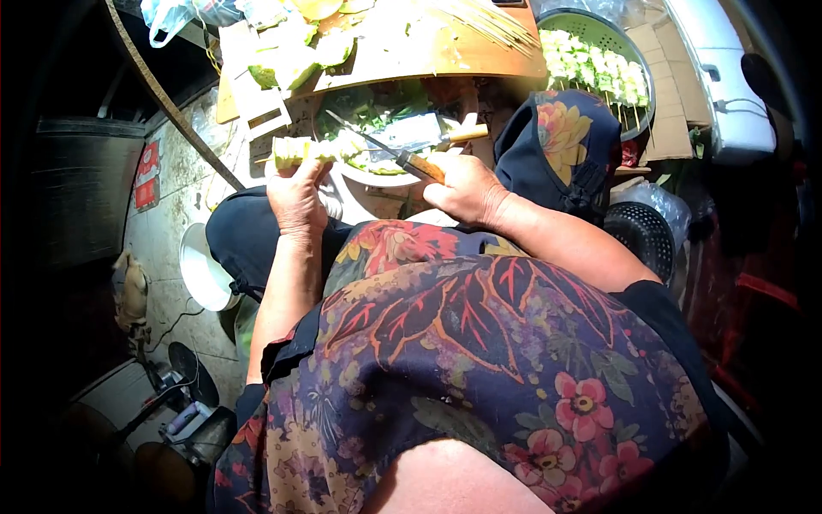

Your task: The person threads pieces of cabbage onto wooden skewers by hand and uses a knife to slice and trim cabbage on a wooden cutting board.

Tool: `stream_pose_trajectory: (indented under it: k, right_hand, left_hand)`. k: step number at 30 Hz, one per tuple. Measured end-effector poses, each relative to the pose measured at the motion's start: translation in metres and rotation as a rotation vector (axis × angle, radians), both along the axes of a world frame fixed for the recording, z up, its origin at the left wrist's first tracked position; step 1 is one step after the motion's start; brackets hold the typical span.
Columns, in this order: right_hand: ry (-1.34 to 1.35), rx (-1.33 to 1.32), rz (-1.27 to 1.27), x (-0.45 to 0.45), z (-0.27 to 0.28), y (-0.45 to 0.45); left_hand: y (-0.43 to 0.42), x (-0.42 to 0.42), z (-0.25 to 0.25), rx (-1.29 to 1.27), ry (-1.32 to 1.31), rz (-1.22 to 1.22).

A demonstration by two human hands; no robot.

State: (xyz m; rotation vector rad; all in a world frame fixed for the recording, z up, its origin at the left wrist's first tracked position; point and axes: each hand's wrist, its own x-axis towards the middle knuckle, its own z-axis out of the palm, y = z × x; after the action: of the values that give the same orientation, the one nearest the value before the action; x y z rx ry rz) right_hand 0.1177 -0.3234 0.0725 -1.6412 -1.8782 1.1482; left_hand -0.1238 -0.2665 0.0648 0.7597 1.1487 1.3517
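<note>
My left hand (pixel 297 195) is closed around a skewer of pale green vegetable pieces (pixel 292 152), whose thin tip pokes out on the left. The kind of vegetable is hard to make out in the glare. In my right hand (pixel 469 187) is a knife (pixel 421 167), gripped by its wooden handle, with the narrow blade angled up and left. The blade passes over a pale basin (pixel 390 180) holding green scraps. A second, wide-bladed knife with a light wooden handle (pixel 467 134) lies across that basin.
An orange-brown table (pixel 411 64) ahead carries green vegetable pieces (pixel 295 68) and loose bamboo sticks (pixel 490 26). At the right, a green colander (pixel 591 24) holds several loaded skewers (pixel 604 73). A white foam box (pixel 719 81) stands beyond it. A white bucket (pixel 199 267) sits by my left knee.
</note>
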Motion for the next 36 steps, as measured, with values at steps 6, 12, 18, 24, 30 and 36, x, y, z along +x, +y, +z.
stream_pose_trajectory:
  k: [6,12,18,24,30,36]
  right_hand:
    - [0.129,0.037,0.015,-0.006,0.000,-0.002]
    - [0.190,0.064,0.062,-0.013,0.003,-0.003]
    - [0.120,0.050,0.093,-0.015,-0.001,-0.001]
    - [0.057,0.017,0.087,-0.009,0.009,-0.002]
    - [0.020,0.008,0.003,-0.004,-0.006,-0.001]
    - [0.106,-0.004,0.052,-0.007,0.005,-0.003]
  left_hand:
    - [-0.004,0.007,-0.004,-0.043,-0.007,-0.067]
    - [-0.008,0.011,-0.010,-0.073,-0.047,-0.146]
    - [-0.010,0.014,-0.013,-0.029,-0.041,-0.214]
    - [-0.004,0.005,-0.011,-0.115,-0.040,-0.087]
    - [-0.002,0.002,-0.001,-0.091,-0.008,-0.012]
    - [-0.001,0.002,-0.008,-0.183,-0.038,-0.094]
